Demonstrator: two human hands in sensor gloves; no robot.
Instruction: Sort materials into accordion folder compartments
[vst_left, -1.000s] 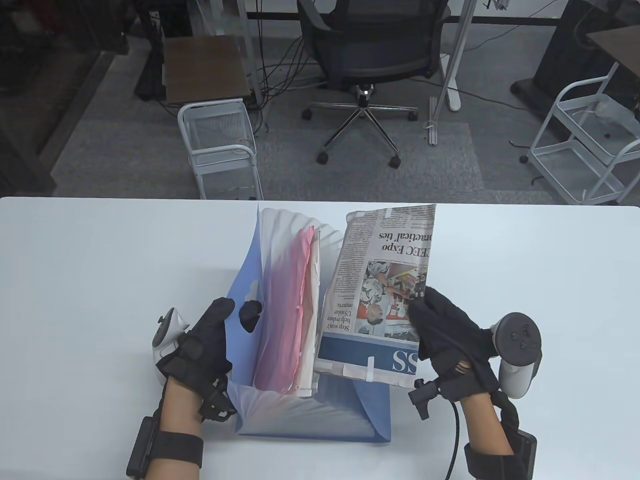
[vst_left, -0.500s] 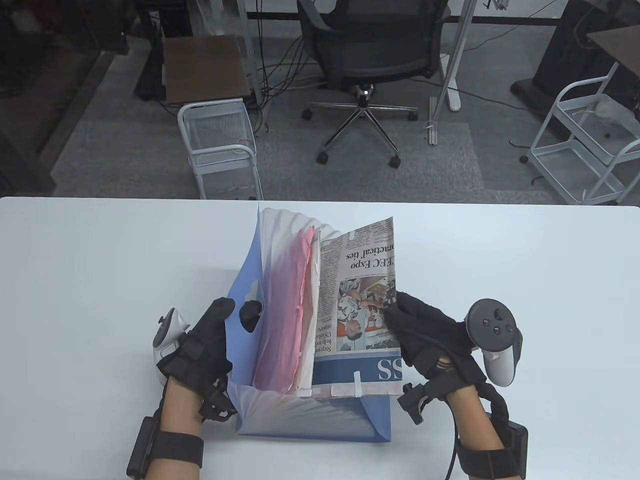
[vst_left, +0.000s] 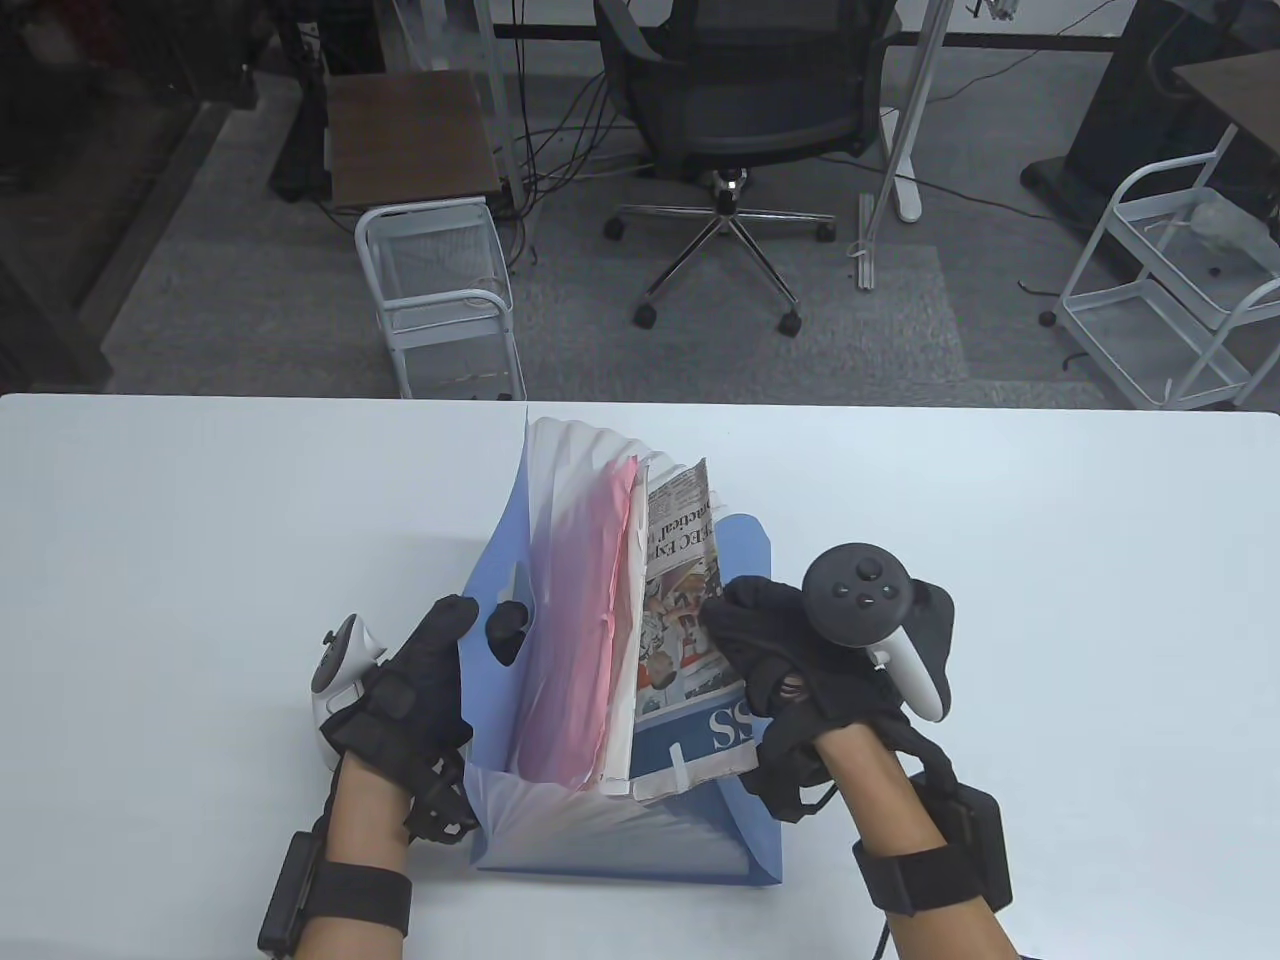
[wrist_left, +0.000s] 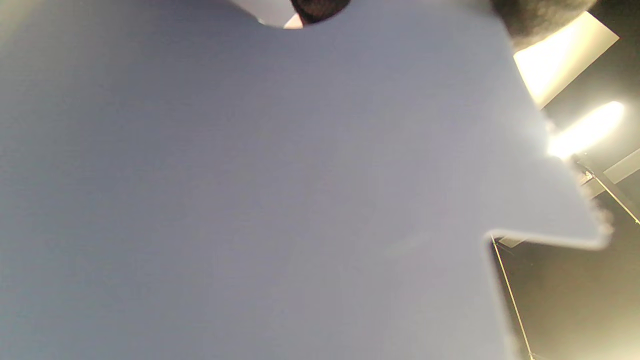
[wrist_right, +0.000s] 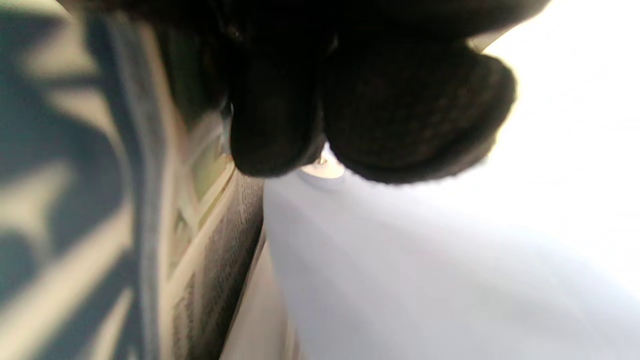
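Observation:
A blue accordion folder (vst_left: 745, 560) stands open in the middle of the white table (vst_left: 200, 520), its white pleats fanned out. Pink sheets (vst_left: 590, 600) and pale papers fill its left compartments. My left hand (vst_left: 440, 650) grips the folder's left blue cover, one fingertip (vst_left: 505, 630) showing through its handle hole; that cover (wrist_left: 250, 200) fills the left wrist view. My right hand (vst_left: 770, 640) grips a folded newspaper (vst_left: 680, 590) that stands tilted in a compartment to the right of the papers. In the right wrist view my fingers (wrist_right: 370, 110) lie on the newspaper (wrist_right: 210, 260) beside the blue wall (wrist_right: 400, 280).
Beyond the table's far edge stand a black office chair (vst_left: 750, 110), a white wire cart (vst_left: 440, 290) at left and another white cart (vst_left: 1170, 280) at right. A small brown table (vst_left: 410, 130) stands at back left.
My right hand has swung the newspaper leftward from lying open-faced to nearly upright and lower in the folder. The folder's right blue cover now shows. My left hand has barely moved.

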